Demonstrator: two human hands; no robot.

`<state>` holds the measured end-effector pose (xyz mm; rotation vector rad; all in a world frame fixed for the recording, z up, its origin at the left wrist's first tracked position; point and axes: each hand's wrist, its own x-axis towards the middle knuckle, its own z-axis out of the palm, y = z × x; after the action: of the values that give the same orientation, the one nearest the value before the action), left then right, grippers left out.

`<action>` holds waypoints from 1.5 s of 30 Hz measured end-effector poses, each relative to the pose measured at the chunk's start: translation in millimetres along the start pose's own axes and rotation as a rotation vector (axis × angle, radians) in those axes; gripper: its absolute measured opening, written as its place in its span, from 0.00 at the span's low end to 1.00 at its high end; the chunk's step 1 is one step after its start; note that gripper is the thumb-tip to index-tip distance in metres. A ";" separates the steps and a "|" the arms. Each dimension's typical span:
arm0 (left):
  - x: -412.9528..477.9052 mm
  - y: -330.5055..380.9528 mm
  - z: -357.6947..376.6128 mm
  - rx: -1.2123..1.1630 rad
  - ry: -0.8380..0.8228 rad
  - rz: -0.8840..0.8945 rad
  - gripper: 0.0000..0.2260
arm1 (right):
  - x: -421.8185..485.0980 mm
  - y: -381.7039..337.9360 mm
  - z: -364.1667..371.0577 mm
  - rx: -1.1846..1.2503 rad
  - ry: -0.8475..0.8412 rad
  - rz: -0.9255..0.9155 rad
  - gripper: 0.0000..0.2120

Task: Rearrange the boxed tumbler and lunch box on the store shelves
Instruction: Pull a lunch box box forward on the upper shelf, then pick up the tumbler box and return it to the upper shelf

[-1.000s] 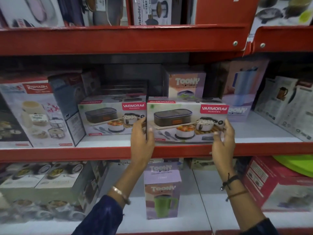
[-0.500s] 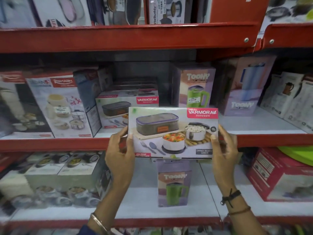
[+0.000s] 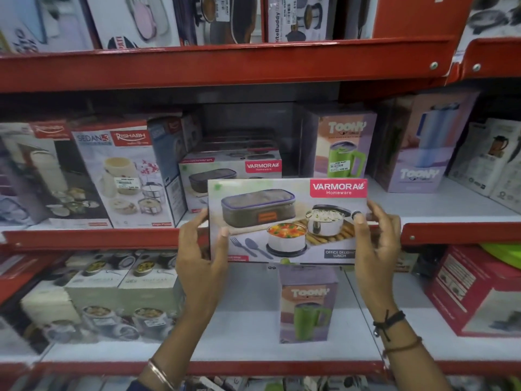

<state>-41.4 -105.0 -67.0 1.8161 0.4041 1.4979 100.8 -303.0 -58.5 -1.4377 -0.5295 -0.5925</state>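
I hold a Varmora lunch box carton (image 3: 287,221) in the air in front of the middle shelf's red edge (image 3: 90,238). My left hand (image 3: 201,255) grips its left end and my right hand (image 3: 375,244) grips its right end. A second Varmora lunch box carton (image 3: 234,167) stays on the middle shelf behind it. A purple Toony tumbler box with a green mug (image 3: 342,148) stands on the middle shelf, to the right of that. Another Toony tumbler box (image 3: 308,303) stands on the lower shelf below the held carton.
Rishabh casserole cartons (image 3: 124,176) fill the middle shelf's left. A taller Toony box with a blue jug (image 3: 423,145) and white cartons (image 3: 487,156) stand at right. Lower shelf: container-set boxes (image 3: 98,300) left, a red carton (image 3: 479,292) right. More boxes stand on the top shelf (image 3: 225,63).
The lunch box carton has come off the middle shelf, out toward me and slightly lower, in both hands. The Toony tumbler box behind it is now uncovered.
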 end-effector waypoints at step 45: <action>-90.8 -86.2 25.6 0.019 -0.454 -0.146 0.16 | -92.6 92.4 -2.1 -0.225 -0.316 0.097 0.26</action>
<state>-24.1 -114.1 -193.2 2.0235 0.3165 0.9478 92.6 -296.2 -188.9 -1.7757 -0.6517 -0.3557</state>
